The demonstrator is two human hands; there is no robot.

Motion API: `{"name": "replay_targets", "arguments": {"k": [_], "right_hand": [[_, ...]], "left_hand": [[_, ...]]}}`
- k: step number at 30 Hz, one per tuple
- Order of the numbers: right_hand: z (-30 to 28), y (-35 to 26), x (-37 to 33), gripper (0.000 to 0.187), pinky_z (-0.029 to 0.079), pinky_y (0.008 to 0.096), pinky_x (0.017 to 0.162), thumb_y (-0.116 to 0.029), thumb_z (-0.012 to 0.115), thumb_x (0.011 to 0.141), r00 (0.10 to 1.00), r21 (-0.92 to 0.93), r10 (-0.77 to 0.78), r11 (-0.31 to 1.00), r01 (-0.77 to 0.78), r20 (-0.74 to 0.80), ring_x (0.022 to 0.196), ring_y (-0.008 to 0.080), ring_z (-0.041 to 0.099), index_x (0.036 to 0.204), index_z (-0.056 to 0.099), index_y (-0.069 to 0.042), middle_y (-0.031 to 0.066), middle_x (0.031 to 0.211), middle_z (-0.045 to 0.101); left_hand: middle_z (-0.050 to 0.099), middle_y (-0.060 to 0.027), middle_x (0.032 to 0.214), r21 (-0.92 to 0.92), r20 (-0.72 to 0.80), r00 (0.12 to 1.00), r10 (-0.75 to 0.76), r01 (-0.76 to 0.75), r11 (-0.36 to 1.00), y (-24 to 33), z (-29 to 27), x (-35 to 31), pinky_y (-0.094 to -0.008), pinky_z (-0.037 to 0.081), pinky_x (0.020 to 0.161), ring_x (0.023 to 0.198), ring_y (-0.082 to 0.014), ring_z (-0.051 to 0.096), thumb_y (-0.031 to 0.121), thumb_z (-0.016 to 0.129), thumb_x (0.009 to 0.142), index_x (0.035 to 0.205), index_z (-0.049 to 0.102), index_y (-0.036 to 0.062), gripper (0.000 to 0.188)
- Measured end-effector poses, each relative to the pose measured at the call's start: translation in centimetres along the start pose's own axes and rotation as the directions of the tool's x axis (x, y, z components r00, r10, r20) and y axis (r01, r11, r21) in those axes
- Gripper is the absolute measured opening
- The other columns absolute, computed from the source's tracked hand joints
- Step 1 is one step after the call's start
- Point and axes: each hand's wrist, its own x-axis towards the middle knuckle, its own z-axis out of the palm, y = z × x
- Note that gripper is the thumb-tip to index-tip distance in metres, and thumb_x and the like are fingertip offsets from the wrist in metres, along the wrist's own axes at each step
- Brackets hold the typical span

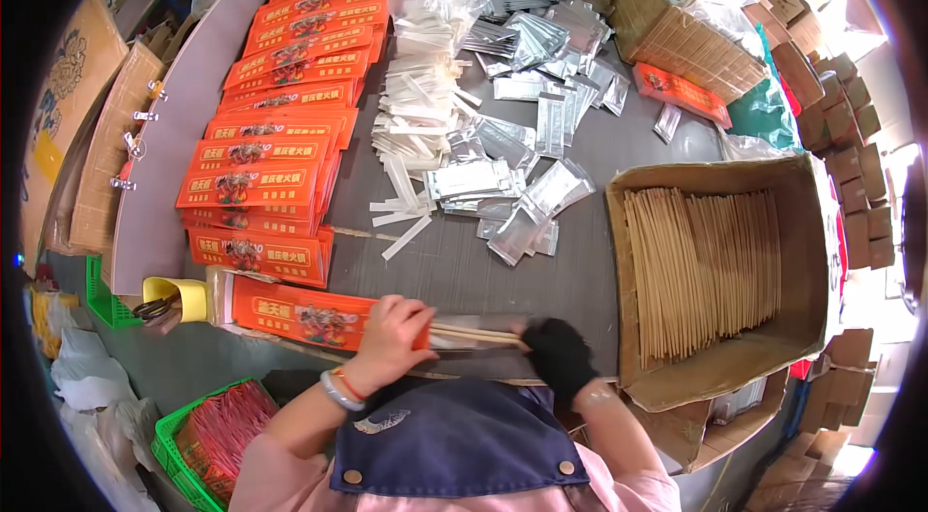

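My left hand point(391, 340), bare with bands at the wrist, grips the right end of a long red printed paper sleeve point(290, 314) by the table's front edge. A pair of wooden chopsticks point(478, 334) lies level between my hands, their left ends at the sleeve's opening beside my left fingers. How far they reach inside is hidden. My right hand point(559, 355), in a black fingerless glove, closes around their right ends, slightly blurred. Beyond the sleeve, several stacks of red sleeves point(256, 169) run up the table's left side.
Thin white strips point(418, 116) and silvery flat sachets point(541, 125) are heaped mid-table. A cardboard box point(715, 379) of wooden chopsticks point(701, 270) stands at the right. A yellow cup point(193, 299) with scissors sits front left, above a green crate point(169, 439).
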Motion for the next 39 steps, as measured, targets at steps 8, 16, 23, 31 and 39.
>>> {"name": "replay_targets", "arguments": {"k": [8,16,23,31,39], "right_hand": [[3.8,-0.3,2.0,0.030,0.052,0.0375,0.078,-0.007,0.076,0.077,0.955,0.211,0.198,0.966,-0.151,-0.222,0.090,0.0292,0.064,0.104,0.064,-0.004,0.0125,0.091,0.065],[0.1,-4.4,4.9,0.073,0.047,0.0375,0.077,-0.055,0.081,0.059,0.967,-0.213,-0.214,0.960,0.182,-0.140,0.095,0.0288,0.061,0.113,0.061,-0.010,0.0099,0.108,0.061],[-4.8,-1.4,2.2,0.058,0.045,0.0426,0.077,-0.042,0.081,0.067,0.938,-0.123,0.024,0.990,-0.071,-0.347,0.090,0.0323,0.059,0.107,0.059,-0.007,0.0107,0.098,0.060],[-3.6,-3.4,1.5,0.064,0.034,0.0475,0.092,-0.054,0.074,0.071,0.991,-0.218,0.011,0.975,-0.041,-0.136,0.099,0.0280,0.056,0.114,0.059,-0.010,0.0083,0.105,0.061],[0.2,-5.7,4.2,0.067,0.037,0.0475,0.091,-0.054,0.074,0.070,0.992,-0.098,-0.114,0.988,0.119,0.056,0.100,0.0325,0.057,0.114,0.059,-0.006,0.0128,0.106,0.061]], "left_hand": [[0.058,-0.0097,0.116,0.058,-0.039,0.997,0.071,-0.069,0.996,1.3,0.6,2.0,-0.0424,0.044,0.093,0.107,-0.0306,0.052,0.022,0.086,0.058,0.120,0.060,0.0032,0.070],[0.056,-0.0106,0.103,0.167,0.298,0.917,0.264,-0.323,0.932,1.5,-1.4,3.8,-0.0405,0.045,0.077,0.093,-0.0303,0.052,0.016,0.073,0.067,0.094,0.065,0.0184,0.028],[0.056,-0.0158,0.110,0.392,-0.192,0.939,0.285,-0.193,0.900,-3.2,-15.4,7.7,-0.0473,0.046,0.086,0.101,-0.0363,0.053,0.008,0.067,0.070,0.085,0.065,0.0051,0.015],[0.033,-0.0217,0.148,-0.014,-0.278,0.886,-0.371,0.383,0.924,-1.8,1.3,-0.9,-0.0607,0.016,0.113,0.140,-0.0442,0.025,0.050,0.086,0.062,0.140,0.043,-0.0017,0.103],[0.025,-0.0226,0.154,-0.088,-0.153,0.902,-0.403,0.394,0.915,-2.6,1.4,-1.3,-0.0591,0.010,0.116,0.145,-0.0451,0.016,0.048,0.086,0.065,0.146,0.034,-0.0014,0.108]]}}
